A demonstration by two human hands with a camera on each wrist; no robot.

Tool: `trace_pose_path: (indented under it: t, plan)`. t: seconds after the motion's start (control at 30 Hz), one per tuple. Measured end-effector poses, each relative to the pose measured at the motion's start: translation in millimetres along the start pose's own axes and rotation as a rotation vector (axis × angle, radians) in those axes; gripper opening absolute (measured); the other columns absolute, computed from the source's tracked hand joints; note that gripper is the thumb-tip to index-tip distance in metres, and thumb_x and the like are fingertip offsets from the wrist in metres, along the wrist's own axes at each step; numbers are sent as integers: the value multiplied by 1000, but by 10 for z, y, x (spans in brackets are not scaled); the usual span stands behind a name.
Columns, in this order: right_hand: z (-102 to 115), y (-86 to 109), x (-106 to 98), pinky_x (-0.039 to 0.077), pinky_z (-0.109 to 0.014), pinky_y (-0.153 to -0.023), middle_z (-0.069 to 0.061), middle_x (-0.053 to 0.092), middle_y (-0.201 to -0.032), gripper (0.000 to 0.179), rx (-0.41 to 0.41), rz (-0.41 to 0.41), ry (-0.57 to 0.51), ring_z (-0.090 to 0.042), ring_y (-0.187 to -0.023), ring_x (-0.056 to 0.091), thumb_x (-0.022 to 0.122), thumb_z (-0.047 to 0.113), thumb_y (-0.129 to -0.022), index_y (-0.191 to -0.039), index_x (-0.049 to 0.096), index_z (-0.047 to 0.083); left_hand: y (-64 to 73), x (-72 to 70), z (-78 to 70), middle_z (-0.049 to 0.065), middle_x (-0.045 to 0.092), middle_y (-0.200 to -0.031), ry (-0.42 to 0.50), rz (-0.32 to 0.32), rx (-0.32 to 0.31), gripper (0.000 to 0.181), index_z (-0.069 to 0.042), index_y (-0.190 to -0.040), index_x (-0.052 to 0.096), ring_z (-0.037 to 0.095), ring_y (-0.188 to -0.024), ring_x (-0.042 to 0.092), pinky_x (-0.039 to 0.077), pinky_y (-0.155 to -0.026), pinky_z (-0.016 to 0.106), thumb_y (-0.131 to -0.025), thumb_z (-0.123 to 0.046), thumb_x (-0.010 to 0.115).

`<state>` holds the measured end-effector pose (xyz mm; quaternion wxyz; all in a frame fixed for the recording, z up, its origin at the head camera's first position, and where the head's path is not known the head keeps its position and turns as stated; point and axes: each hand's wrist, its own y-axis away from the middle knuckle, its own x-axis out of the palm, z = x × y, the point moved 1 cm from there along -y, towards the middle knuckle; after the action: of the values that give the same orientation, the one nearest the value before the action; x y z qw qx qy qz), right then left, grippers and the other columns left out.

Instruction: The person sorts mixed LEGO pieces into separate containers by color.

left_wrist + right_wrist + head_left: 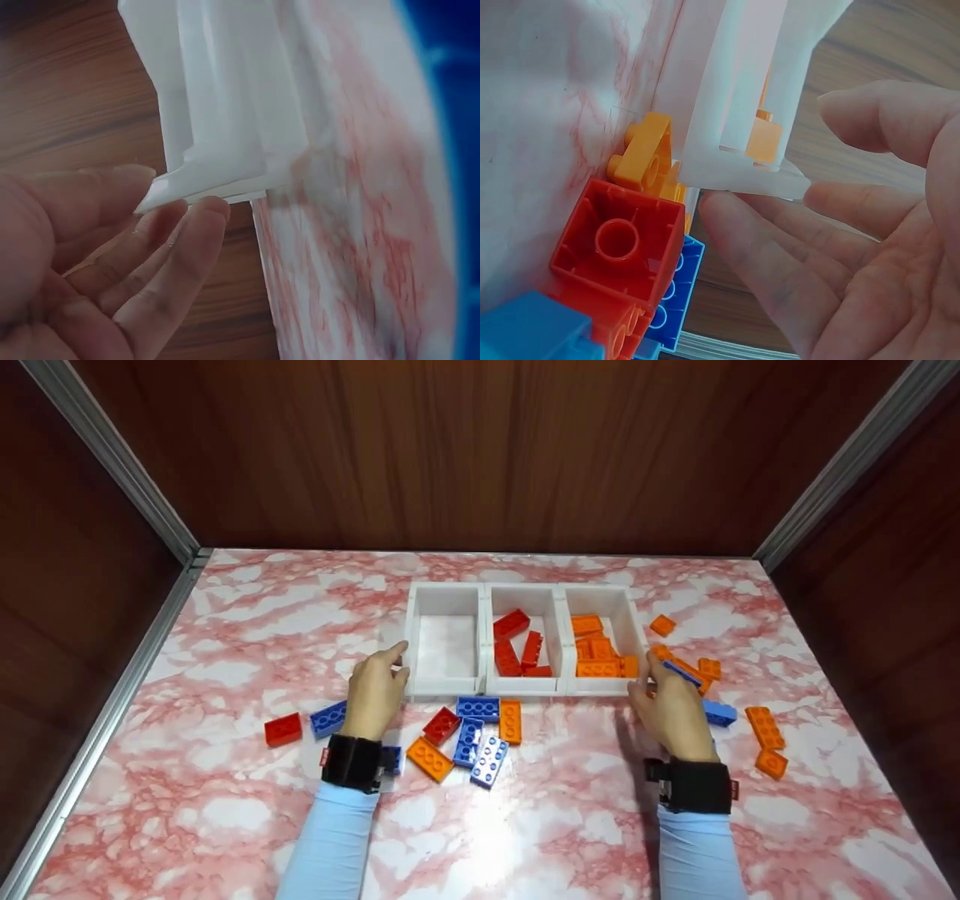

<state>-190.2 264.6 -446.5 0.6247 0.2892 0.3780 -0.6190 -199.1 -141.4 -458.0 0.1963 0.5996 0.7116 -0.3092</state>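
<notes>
A white tray [523, 687] with three compartments stands on the table. Its left compartment holds nothing, the middle one holds several red bricks [508, 657], and the right one several orange bricks [598, 668]. At the tray's left end my left hand [375, 688] pinches the corner rim [217, 176] between thumb and fingers. On the opposite end, fingers of my right hand [670, 712] touch the outside of the tray wall, while the thumb [885, 120] stands apart from it. A red brick [619, 244] and a blue brick [679, 292] lie close by that hand.
Loose blue bricks [478, 708], orange bricks [430, 759] and a red brick [442, 725] lie in front of the tray. Another red brick [283, 730] is at the left. More orange bricks [765, 727] lie at the right. Dark wood panels [480, 457] enclose the table.
</notes>
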Motion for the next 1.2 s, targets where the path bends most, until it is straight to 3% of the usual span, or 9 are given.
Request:
trace_pose_path:
  t: [0.27,0.53,0.6,0.77,0.83,0.9,1.0,1.07,1.2]
  plan:
    - [8,5,-3,38,-32,-41,-8,46,-65,63,9,4,4,-18,-42,41,54,22,-101,-152,29,-3,54,28,-45,17,71,-110,-32,1,-31,47,-5,-138,58,28,-72,64,53,-65,40,-92,-1,67]
    - [-11,45,8,38,-31,-45,-20,59,-80,61,-20,-37,6,-21,-48,46,56,18,-100,-150,32,-6,68,36,-48,17,70,-109,2,44,-55,50,-5,-140,55,20,-59,58,49,-56,35,-91,-1,67]
    - [-13,48,6,40,-30,-46,-25,62,-88,61,-14,-38,6,-22,-52,51,56,18,-100,-150,33,-6,66,33,-47,17,70,-109,3,47,-54,49,-4,-139,56,21,-61,58,50,-57,36,-91,0,67]
    - [-6,33,-16,41,-32,-46,-21,59,-81,62,20,-10,8,-24,-52,52,54,23,-101,-152,30,-3,48,5,-79,20,68,-117,2,52,-32,49,-2,-139,54,30,-79,65,54,-71,42,-92,2,64]
    - [-5,23,-28,45,-35,-50,-23,62,-84,62,20,-13,15,-27,-57,58,54,23,-101,-152,30,-3,34,0,-94,21,68,-116,-8,54,-12,48,0,-139,54,31,-84,66,54,-75,44,-92,3,64]
    - [-10,13,-34,51,-40,-58,-27,66,-100,62,10,-21,12,-32,-72,65,54,22,-101,-152,31,-3,18,2,-100,21,69,-114,-20,56,7,48,1,-139,54,32,-86,66,54,-75,45,-92,4,63]
    - [-20,3,-28,55,-45,-71,-31,61,-124,62,0,-28,6,-37,-97,67,55,21,-100,-152,31,-4,9,4,-96,21,70,-112,-32,62,18,48,2,-139,54,32,-86,67,54,-75,44,-92,4,63]
    - [-22,2,-18,56,-44,-70,-31,60,-124,62,1,-19,-11,-37,-101,66,55,20,-101,-152,30,-4,10,2,-89,21,69,-114,-28,69,11,49,2,-140,53,32,-89,67,55,-77,44,-92,4,63]
    - [-6,-10,-4,50,-37,-54,-29,65,-102,62,9,-7,-6,-34,-71,65,54,21,-101,-153,30,-2,8,-11,-74,23,67,-119,-23,77,-5,50,1,-141,51,34,-94,67,55,-78,43,-93,3,63]
